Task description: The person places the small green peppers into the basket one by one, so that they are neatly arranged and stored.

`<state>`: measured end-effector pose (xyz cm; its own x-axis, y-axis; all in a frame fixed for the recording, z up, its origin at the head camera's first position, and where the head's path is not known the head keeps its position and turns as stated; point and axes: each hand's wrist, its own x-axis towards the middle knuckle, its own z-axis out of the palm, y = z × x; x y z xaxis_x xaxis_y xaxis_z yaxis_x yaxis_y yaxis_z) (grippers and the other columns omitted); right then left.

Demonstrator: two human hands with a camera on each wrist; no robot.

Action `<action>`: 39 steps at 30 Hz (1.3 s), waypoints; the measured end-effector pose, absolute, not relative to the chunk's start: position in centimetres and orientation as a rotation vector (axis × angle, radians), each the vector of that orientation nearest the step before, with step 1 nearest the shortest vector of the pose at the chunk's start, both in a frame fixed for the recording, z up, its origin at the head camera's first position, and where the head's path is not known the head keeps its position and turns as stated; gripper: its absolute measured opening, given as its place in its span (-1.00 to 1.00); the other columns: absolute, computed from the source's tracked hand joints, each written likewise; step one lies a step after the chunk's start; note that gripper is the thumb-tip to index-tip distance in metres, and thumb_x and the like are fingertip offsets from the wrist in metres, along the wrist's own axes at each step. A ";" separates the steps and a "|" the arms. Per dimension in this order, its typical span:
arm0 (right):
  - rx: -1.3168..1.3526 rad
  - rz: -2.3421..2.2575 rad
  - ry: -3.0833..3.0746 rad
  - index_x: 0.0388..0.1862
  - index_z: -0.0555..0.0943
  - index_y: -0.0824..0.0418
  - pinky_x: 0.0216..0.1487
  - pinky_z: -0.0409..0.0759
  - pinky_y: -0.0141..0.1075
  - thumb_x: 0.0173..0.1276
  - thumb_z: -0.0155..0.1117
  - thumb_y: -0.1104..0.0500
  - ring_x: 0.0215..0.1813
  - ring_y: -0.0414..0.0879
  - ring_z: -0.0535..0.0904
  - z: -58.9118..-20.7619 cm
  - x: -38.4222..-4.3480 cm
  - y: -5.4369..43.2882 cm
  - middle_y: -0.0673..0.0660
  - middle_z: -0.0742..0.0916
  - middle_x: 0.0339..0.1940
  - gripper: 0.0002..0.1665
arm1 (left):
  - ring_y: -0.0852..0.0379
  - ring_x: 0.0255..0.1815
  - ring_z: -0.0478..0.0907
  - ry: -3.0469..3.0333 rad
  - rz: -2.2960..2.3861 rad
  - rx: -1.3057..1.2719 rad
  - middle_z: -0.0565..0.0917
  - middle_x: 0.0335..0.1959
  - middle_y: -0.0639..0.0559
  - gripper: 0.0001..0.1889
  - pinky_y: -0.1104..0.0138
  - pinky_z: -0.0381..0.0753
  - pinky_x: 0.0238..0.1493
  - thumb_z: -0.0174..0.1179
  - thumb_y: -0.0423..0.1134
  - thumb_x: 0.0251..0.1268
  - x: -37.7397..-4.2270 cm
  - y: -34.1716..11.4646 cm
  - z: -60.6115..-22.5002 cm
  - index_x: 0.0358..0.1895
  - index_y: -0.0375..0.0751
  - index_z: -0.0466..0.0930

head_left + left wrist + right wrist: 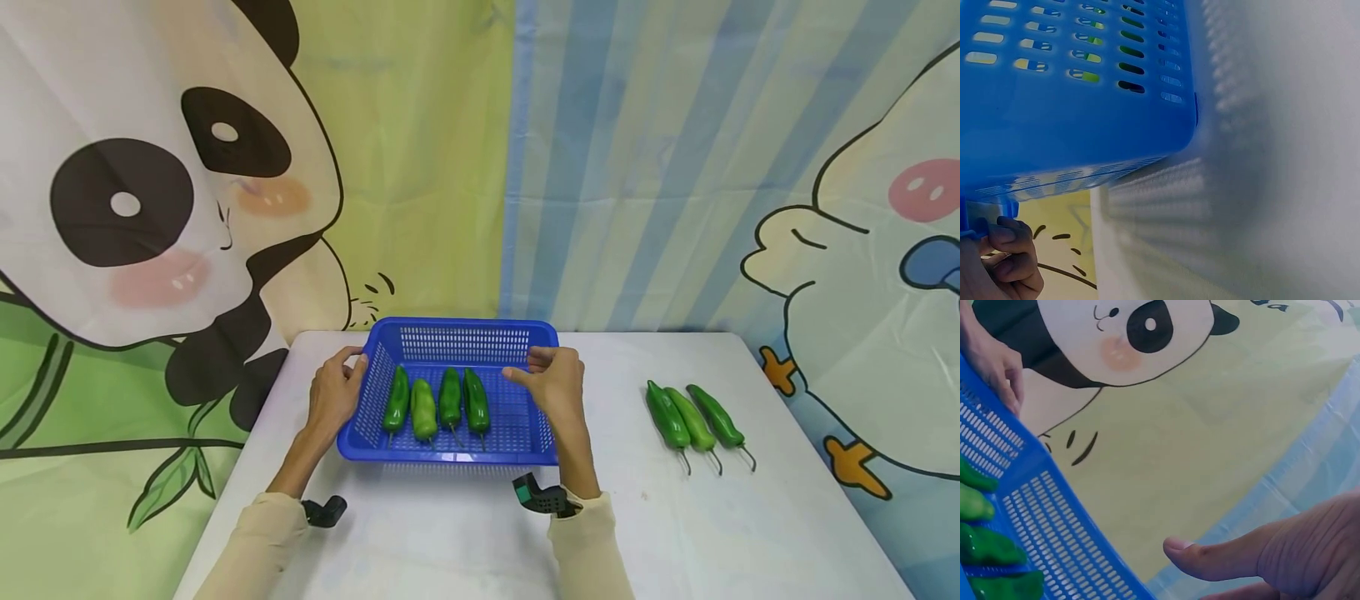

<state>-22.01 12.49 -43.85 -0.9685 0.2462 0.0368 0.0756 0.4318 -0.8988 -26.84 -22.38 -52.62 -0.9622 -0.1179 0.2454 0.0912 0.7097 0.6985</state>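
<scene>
A: What does the head view show?

B: A rectangular blue plastic basket with slotted walls point(450, 457) on a white table point(675, 542). Four glossy green long peppers point(450, 400) lie side by side in it, stems toward the person.

A: And the hands?

B: The left hand point(336, 392) is at the basket's left rim, thumb and curled fingers pinching it. The right hand point(557, 385) is over the basket's right side, thumb and fingers spread apart, holding nothing.

A: Any other peppers?

B: Three loose green peppers with curved stems point(693, 421) lie close together on the table, well to the right of the basket.

A: The left wrist view?

B: The basket's outer wall, green showing through its slots, and the left fingers bent at the rim.

A: The right wrist view?

B: The right thumb stretches out. The other fingers are mostly cut off, so I cannot tell their spread there. Beyond, the left hand grips the rim before a panda-printed cloth backdrop point(1210, 437).
</scene>
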 end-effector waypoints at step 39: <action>-0.495 1.370 -2.044 0.28 0.73 0.43 0.24 0.72 -0.03 0.37 0.61 0.27 0.19 0.32 0.80 -48.2 -21.0 22.7 0.44 0.82 0.17 -0.45 | -0.07 -0.44 0.63 -2.658 -1.109 0.045 0.77 -0.38 -0.26 -0.55 0.21 0.44 -0.36 0.05 -0.06 0.77 -26.8 -22.3 -52.6 0.42 -0.28 0.61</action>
